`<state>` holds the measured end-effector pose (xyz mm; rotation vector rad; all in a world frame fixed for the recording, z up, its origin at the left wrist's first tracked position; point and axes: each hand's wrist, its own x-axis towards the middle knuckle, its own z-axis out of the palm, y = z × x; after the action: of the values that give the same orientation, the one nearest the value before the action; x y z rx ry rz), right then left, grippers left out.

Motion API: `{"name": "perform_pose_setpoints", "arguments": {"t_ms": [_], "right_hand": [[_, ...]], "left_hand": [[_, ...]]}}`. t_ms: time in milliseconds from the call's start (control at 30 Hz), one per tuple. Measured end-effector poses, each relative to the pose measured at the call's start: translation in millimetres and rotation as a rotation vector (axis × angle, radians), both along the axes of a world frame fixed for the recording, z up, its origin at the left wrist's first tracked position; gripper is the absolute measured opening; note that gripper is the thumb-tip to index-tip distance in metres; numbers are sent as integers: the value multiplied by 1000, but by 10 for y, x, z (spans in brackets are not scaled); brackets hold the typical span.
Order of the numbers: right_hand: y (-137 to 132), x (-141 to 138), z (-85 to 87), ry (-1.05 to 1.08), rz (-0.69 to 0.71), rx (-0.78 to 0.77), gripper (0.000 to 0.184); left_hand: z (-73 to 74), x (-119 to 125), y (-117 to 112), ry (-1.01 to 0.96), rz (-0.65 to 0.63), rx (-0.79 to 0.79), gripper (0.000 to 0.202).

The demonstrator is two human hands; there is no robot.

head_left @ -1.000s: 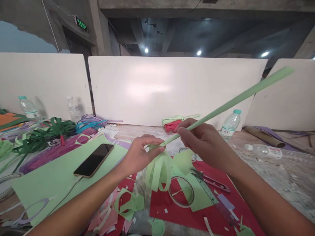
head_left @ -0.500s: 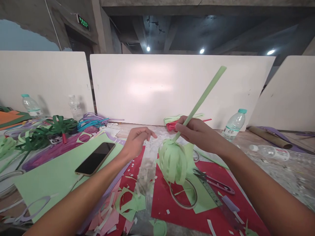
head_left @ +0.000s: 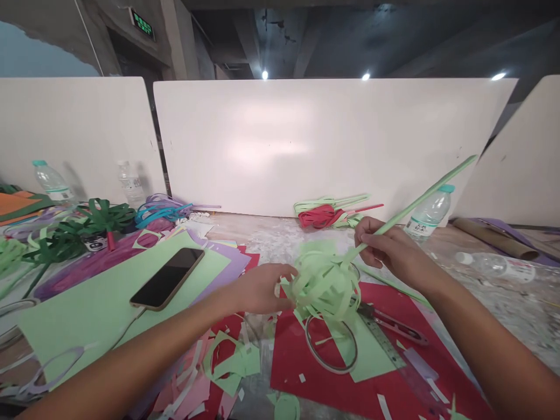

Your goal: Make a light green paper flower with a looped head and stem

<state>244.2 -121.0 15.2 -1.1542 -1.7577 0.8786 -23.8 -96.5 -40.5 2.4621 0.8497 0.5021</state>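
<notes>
A light green paper flower [head_left: 327, 286], made of many looped strips, leans over the red paper with its stem rising to the right. My right hand [head_left: 387, 248] pinches the green paper stem [head_left: 420, 207] a little above the loops. At the flower's left side is my left hand [head_left: 265, 287], thumb and fingers apart and curved towards the strips; whether they touch is hard to tell. Below the flower lie a roll of tape [head_left: 331, 368] and a green paper sheet [head_left: 371, 361]. A clear ruler [head_left: 385, 344] and a utility knife [head_left: 400, 326] lie to the right.
A phone [head_left: 168, 278] with a cable rests on green paper at left. Paper scraps [head_left: 234, 361] litter the front. Red and green strip bundles [head_left: 321, 216] lie against the white board [head_left: 262, 128]. One water bottle [head_left: 431, 213] stands at right; another bottle [head_left: 494, 265] lies down.
The flower has tipped, its stem swinging down to the right with my right hand. My left hand has moved down and right to the flower's side, its fingers spreading.
</notes>
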Motion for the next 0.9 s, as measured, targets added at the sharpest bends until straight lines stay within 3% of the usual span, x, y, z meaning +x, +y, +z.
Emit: {"name": "perform_pose_setpoints", "arguments": {"t_ms": [133, 333, 533, 900], "right_hand": [[-44, -25, -23, -160, -30, 2, 29], [-6, -128, -176, -165, -31, 12, 29], [38, -193, -251, -243, -39, 41, 45], [84, -200, -330, -320, -169, 42, 36]], "left_hand": [[-82, 164, 42, -53, 111, 16, 20], [-176, 223, 138, -182, 70, -156, 16], [-237, 305, 181, -174, 112, -118, 12], [-337, 449, 238, -140, 93, -74, 16]]}}
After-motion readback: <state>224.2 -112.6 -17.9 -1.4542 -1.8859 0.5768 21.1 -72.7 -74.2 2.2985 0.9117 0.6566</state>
